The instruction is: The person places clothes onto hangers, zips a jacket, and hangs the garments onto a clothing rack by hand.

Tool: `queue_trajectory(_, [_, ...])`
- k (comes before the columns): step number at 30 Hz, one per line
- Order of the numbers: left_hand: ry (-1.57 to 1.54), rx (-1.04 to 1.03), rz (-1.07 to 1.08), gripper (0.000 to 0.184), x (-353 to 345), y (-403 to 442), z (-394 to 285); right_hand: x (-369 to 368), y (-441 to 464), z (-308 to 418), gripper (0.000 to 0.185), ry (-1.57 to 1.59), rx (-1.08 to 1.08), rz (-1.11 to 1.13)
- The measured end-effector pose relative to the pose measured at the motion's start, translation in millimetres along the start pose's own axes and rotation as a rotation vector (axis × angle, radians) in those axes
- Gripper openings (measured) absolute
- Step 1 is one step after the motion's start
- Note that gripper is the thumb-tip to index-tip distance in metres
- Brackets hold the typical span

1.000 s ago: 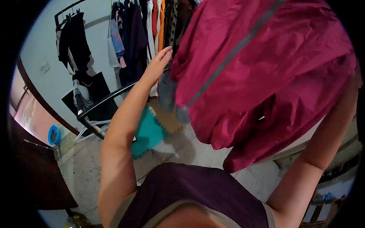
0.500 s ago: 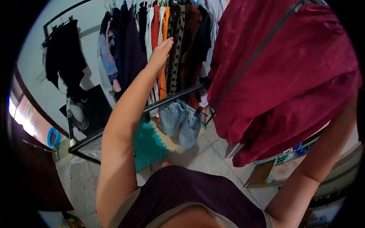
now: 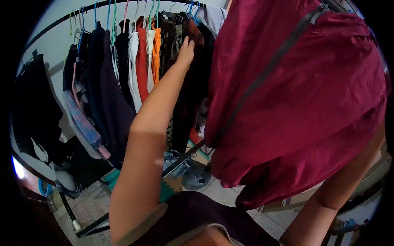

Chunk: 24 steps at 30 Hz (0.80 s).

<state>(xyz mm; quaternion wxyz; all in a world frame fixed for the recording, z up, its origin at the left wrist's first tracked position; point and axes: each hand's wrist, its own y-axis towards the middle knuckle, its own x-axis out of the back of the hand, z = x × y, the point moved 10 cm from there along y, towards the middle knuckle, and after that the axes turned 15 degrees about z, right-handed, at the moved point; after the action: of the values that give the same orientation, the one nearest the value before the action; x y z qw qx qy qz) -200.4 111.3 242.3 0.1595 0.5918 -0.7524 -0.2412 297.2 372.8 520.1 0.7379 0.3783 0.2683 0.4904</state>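
Holds left grip [image 3: 186, 53] unclenched at dark clothes [image 3: 197, 74] on black rack [image 3: 183, 158]; cannot tell state of right grip, hidden beside maroon jacket [image 3: 287, 115]; cannot discern contents of blue basin [image 3: 40, 187]

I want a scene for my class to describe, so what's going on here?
A person is in front of a rack of hanging clothes. Their left hand is stretched out toward some dark patterned clothes, though whether the fingers touch them is unclear. A large maroon garment hangs in front of their right side. The right arm runs up behind its edge, seemingly holding it up, but the right hand itself is hidden.
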Motion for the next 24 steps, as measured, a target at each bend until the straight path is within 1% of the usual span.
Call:
queue_trajectory(1, [-0.015, 0.016, -0.034, 0.053, 5.3, 14.2, 13.2, -3.1, 1.5, -5.8, 0.026, -0.011, -0.003, -0.012])
queue_trajectory(4, [-0.054, 0.192, -0.036, 0.055, 12.9, 46.1, 48.0, -12.2, 2.8, -23.2, 0.027, -0.032, -0.008, -0.042])
queue_trajectory(5, [-0.062, 0.189, 0.018, 0.056, 11.9, 58.1, 52.1, -14.9, 0.3, -27.6, 0.027, -0.031, -0.015, -0.057])
queue_trajectory(8, [-0.087, 0.184, 0.189, 0.059, 8.4, 101.5, 105.3, -23.6, -2.4, -58.6, 0.027, 0.011, -0.053, -0.072])
queue_trajectory(9, [-0.092, 0.181, 0.249, 0.06, 4.7, 111.9, 119.7, -19.3, 4.6, -76.3, 0.028, 0.097, -0.125, -0.043])
queue_trajectory(10, [-0.099, 0.179, 0.307, 0.061, 0.1, 110.2, 113.0, -27.5, 5.4, -84.5, 0.028, 0.053, -0.119, -0.068])
queue_trajectory(11, [-0.097, 0.204, 0.199, 0.066, 10.4, 106.8, 109.2, -43.4, 2.1, -92.6, 0.027, 0.009, -0.113, -0.094])
queue_trajectory(12, [-0.094, 0.227, 0.09, 0.071, 19.1, 79.7, 68.9, -56.2, -0.8, -98.7, 0.027, -0.035, -0.106, -0.12])
queue_trajectory(13, [-0.091, 0.249, -0.019, 0.076, 28.3, 63.3, 46.0, -67.5, -0.3, -109.2, 0.026, -0.004, -0.135, -0.101])
queue_trajectory(14, [-0.149, 0.298, -0.033, 0.084, 38.4, 103.0, 93.9, -77.3, 0.0, -118.6, 0.024, 0.028, -0.165, -0.082])
queue_trajectory(16, [-0.003, 0.192, -0.124, 0.085, 60.4, 85.7, 56.7, -93.6, 2.4, -140.1, 0.022, 0.147, -0.23, -0.025])
queue_trajectory(17, [-0.021, 0.125, -0.134, 0.077, 79.9, 104.2, 72.0, -102.3, 3.9, -152.3, 0.02, 0.235, -0.265, 0.014])
queue_trajectory(18, [0.053, 0.244, -0.252, 0.083, 83.4, 70.7, 43.9, -112.8, 4.4, -160.4, 0.019, 0.324, -0.297, 0.054])
queue_trajectory(19, [0.024, 0.189, -0.309, 0.082, 93.4, 63.9, 31.8, -113.3, 0.7, -151.3, 0.017, 0.179, -0.195, -0.056])
queue_trajectory(21, [-0.01, 0.062, -0.41, 0.079, 114.7, 54.0, 16.4, -127.7, 1.1, -165.3, 0.017, 0.251, -0.269, -0.009])
queue_trajectory(22, [0.031, 0.04, -0.414, 0.081, 120.4, 48.5, 8.7, -134.5, 2.2, -172.7, 0.017, 0.289, -0.304, 0.014])
queue_trajectory(24, [0.095, 0.29, -0.383, 0.084, 129.9, 43.3, 15.0, -136.5, 3.9, -180.4, 0.016, 0.247, -0.314, -0.033])
